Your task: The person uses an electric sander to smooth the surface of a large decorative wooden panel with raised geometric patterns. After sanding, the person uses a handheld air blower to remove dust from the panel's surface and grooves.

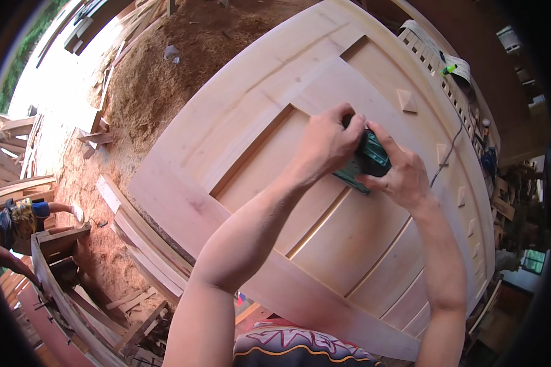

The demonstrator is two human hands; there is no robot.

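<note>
A large pale wooden panelled door [303, 270] lies flat before me, with recessed panels and a row of small pyramid-shaped wooden blocks [407, 101] along its right side. Over the middle panels is a dark green power sander [374, 153], apparently with its flat base toward the wood. My left hand [335, 137] grips its upper left side, fingers curled. On its right side, my right hand [397, 169] holds the body between thumb and fingers. Part of the tool is hidden by both hands. A dark cord [447, 153] crosses the door to the right of my right hand.
Long timber boards [142, 247] lie left of the door, beside sawdust-covered ground. A co-worker [20, 220] bends over a wooden frame at the far left. Beyond the door's right edge are a slatted wooden piece [450, 94], a green bottle [449, 69] and a blue tool [488, 158].
</note>
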